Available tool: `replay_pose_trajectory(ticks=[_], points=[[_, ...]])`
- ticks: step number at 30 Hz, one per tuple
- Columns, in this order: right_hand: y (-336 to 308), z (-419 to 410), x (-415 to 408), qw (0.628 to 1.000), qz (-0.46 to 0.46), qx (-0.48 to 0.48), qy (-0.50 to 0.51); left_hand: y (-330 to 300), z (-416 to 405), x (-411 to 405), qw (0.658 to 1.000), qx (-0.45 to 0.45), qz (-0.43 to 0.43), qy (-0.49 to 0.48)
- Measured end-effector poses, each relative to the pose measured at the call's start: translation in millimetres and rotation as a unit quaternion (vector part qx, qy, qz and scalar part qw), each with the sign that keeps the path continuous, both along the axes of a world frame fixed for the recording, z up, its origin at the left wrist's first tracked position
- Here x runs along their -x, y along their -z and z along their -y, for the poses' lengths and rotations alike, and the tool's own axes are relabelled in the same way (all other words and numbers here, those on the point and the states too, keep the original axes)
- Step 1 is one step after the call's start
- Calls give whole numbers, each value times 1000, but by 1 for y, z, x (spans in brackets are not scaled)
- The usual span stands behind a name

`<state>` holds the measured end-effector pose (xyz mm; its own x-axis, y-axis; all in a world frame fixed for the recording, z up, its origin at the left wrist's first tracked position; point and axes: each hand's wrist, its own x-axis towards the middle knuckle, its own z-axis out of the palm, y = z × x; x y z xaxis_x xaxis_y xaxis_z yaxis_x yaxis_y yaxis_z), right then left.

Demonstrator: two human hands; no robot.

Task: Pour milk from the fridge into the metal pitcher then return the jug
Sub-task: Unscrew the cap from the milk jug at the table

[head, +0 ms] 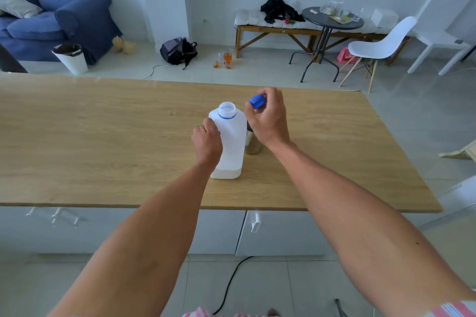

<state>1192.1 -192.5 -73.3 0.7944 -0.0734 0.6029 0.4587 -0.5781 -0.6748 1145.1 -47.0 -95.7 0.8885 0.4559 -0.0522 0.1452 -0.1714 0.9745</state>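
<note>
On wooden table [103, 136], left hand [207, 144] gripping open jug [229, 141], right hand [268, 116] pinching blue cap [257, 101], pitcher [253, 145] half hidden behind.

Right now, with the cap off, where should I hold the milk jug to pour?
Keep the left hand round the milk jug at mid-body, from its left side. It stands upright and nearly empty; the metal pitcher sits right beside it.

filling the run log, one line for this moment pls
jug upright, uncapped | left hand grips jug | right hand holds blue cap | pitcher behind jug
</note>
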Motion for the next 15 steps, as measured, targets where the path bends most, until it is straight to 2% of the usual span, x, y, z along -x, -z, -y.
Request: replay_pose_trajectory(ticks=[2,4,9,15], points=[[18,11,7,996,-60,-52,44,-1,0,-1,999,46,8,-28],[38,20,18,988,-115,-74,69,0,2,-3,998,43,13,-36],[90,30,51,966,-228,-100,69,6,2,-6,998,57,14,-33],[139,25,61,939,-331,-41,90,12,5,-8,996,61,23,-55]])
